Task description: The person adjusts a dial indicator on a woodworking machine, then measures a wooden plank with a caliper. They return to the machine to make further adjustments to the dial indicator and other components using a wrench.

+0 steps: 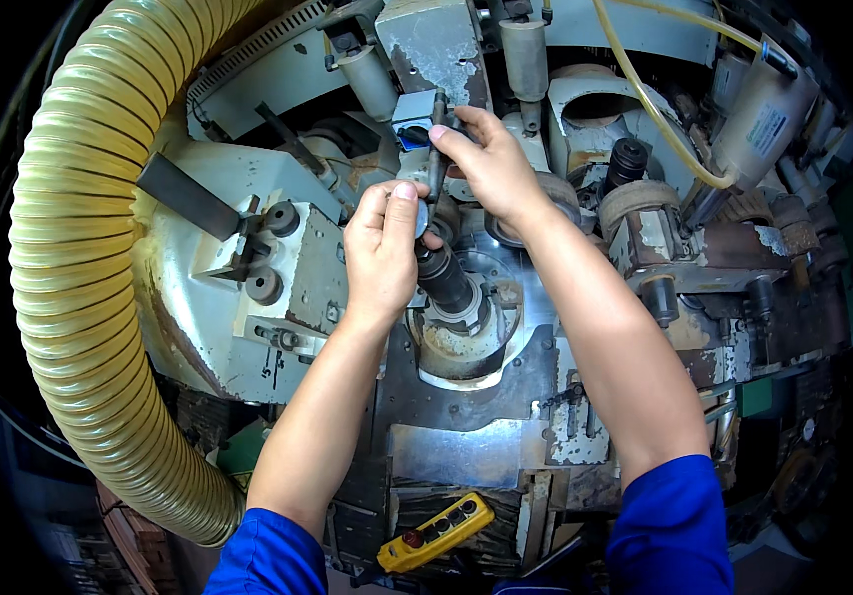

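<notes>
Over the middle of a worn grey machine, my two hands work close together. My right hand (494, 167) is closed around a slim dark metal rod (437, 164), thumb on its near side. Lower and to the left, my left hand (383, 246) pinches a small round silvery disc (422, 220) beside the rod's lower end. Whether disc and rod are joined I cannot tell. Just below my fingers stands a dark cylindrical spindle (446, 283) in a round metal base (461, 352). A small grey block with a blue face (413, 124) sits behind the rod.
A thick yellow ribbed hose (69, 248) curves down the left side. Near the front lies a yellow push-button pendant (436, 533). A dark handle (186, 196) sticks out at left. Grey cylinders (766, 114) and rollers (635, 203) crowd the right, with a thin yellow tube (645, 94) above.
</notes>
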{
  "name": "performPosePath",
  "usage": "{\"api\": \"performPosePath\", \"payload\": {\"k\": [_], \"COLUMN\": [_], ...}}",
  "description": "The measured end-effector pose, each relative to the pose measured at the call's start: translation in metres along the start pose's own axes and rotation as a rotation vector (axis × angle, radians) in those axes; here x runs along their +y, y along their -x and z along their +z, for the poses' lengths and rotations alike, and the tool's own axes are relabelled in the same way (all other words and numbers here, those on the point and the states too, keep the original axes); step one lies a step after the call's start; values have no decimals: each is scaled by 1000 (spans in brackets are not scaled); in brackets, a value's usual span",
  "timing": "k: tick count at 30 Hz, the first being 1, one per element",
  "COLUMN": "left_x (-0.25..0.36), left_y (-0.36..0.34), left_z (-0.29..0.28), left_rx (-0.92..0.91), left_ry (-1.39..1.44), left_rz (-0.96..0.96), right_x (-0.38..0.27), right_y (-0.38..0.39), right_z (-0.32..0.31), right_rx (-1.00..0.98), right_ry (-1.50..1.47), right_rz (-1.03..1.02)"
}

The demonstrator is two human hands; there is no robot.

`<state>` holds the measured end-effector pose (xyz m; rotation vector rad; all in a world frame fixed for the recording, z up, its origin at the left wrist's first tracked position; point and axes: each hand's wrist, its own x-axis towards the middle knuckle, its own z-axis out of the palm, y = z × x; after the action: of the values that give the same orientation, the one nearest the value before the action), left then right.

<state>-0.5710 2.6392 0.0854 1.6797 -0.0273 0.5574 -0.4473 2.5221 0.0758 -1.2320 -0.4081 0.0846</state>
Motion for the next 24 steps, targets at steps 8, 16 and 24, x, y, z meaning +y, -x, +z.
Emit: {"api": "performPosePath", "payload": {"k": [8,16,24], "left_x": [1,-3,4], "left_y": [2,-3,-3], "left_z": [4,1,-2], "left_rx": [16,-1,-26], "left_ry": [-99,-401,-509], "left_rz": [43,280,276], "right_x": [6,4,6], "right_y": [-5,1,3], "right_z": [-1,-2,-1], "right_rx": [4,-16,-8], "right_ry": [-96,-104,-106], "right_rz": [10,-5,-38]}}
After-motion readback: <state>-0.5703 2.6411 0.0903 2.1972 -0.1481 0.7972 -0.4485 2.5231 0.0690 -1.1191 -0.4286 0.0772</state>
